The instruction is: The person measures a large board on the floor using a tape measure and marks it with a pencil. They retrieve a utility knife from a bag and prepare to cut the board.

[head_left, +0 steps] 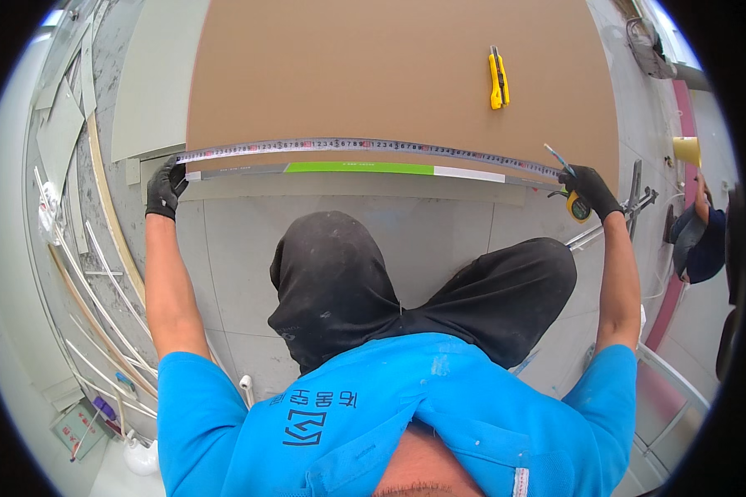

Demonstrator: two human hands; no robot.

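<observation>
A brown board (373, 79) lies flat in front of me. The silver blade of a tape measure (340, 144) stretches across it near its close edge, bowing slightly away from me. At the board's left edge, my left hand (167, 187), in a black glove, pinches the blade's end. My right hand (593, 192), also gloved in black, is closed at the board's right corner on the yellow and black tape case (578, 207). A thin pencil-like stick (558, 156) pokes out from its fingers. On the board's right part rests a yellow utility knife (499, 79).
A green and white printed strip (359, 167) runs along the board's near edge. Pale board offcuts (62, 132) and long thin strips (116, 273) litter the left side. Metal bars (634, 199) lie beyond my right hand. Another person (703, 240) is at the far right, near a yellow roll-shaped object (686, 150).
</observation>
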